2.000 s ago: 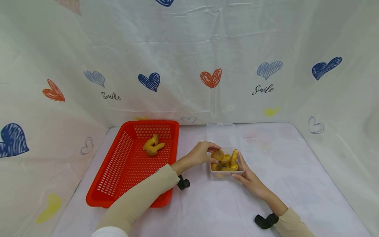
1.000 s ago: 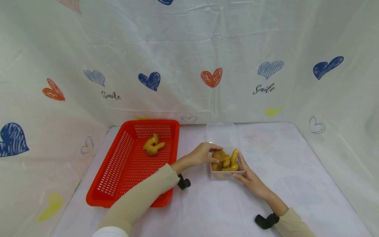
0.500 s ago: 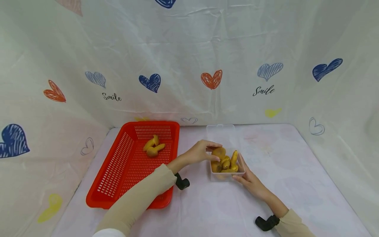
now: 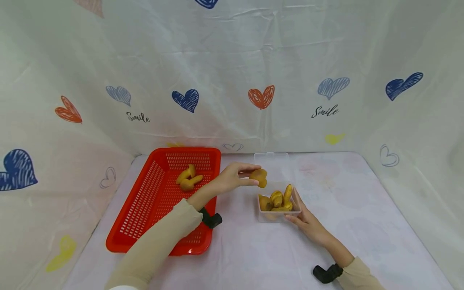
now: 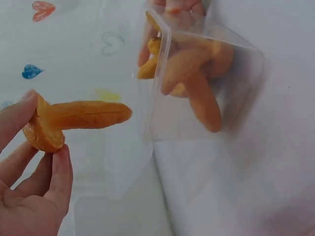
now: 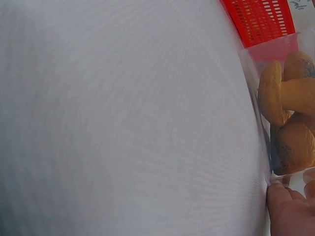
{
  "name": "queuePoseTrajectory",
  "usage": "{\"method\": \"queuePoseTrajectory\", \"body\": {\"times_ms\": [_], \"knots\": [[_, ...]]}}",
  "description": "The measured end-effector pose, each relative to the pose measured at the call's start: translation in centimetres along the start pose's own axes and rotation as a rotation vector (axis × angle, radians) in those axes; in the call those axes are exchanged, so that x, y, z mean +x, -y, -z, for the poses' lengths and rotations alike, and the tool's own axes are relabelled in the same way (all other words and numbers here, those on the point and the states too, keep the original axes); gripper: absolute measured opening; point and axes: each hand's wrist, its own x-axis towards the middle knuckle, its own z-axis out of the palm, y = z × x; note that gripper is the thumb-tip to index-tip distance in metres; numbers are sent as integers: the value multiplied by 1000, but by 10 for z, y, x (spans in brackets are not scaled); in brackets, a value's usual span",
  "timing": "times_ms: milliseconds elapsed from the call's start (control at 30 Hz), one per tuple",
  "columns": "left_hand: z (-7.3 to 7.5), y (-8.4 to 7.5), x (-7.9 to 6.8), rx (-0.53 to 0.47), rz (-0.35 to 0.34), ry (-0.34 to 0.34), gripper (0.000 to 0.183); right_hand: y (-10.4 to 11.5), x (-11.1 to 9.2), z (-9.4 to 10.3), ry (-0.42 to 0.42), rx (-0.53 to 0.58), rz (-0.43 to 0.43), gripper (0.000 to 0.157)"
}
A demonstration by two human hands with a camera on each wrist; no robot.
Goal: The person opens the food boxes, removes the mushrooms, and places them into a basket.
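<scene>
Between thumb and fingers my left hand (image 4: 233,177) pinches a yellow-brown mushroom (image 4: 259,177) by its cap, above and left of a clear plastic box (image 4: 272,217). In the left wrist view the stem of this mushroom (image 5: 88,114) points right, toward the box. Several mushrooms (image 4: 277,200) lie in the box, one standing up along its right side. My right hand (image 4: 308,223) grips the box at its right wall and front corner. The transparent lid (image 4: 270,161) lies folded back behind the box. Part of my right hand is cut off in the right wrist view.
A red perforated plastic basket (image 4: 123,225) stands on the left of the table, with two mushrooms (image 4: 190,183) near its back right. White cloth (image 4: 344,221) covers the table. Behind it hangs a white curtain (image 4: 224,60) printed with hearts.
My left hand has lifted the mushroom out of the box, up and to the left. My right hand has stayed on the box. The mushrooms in the basket have not moved.
</scene>
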Motion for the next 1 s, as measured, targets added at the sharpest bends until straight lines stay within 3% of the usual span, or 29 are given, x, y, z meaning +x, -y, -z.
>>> {"method": "queuePoseTrajectory", "body": {"times_ms": [300,667,833,1000], "knots": [[27,-1,-18,-28,11,-119,50,0,-2,1,-3,-23,-3,90],[63,0,-47,-94,97,-233,50,1,-3,0,0,-12,-17,90],[74,2,-60,-91,107,-277,50,1,-2,0,3,-20,-23,90],[85,7,-73,-93,163,-313,52,1,-2,1,6,-24,-22,90]]}}
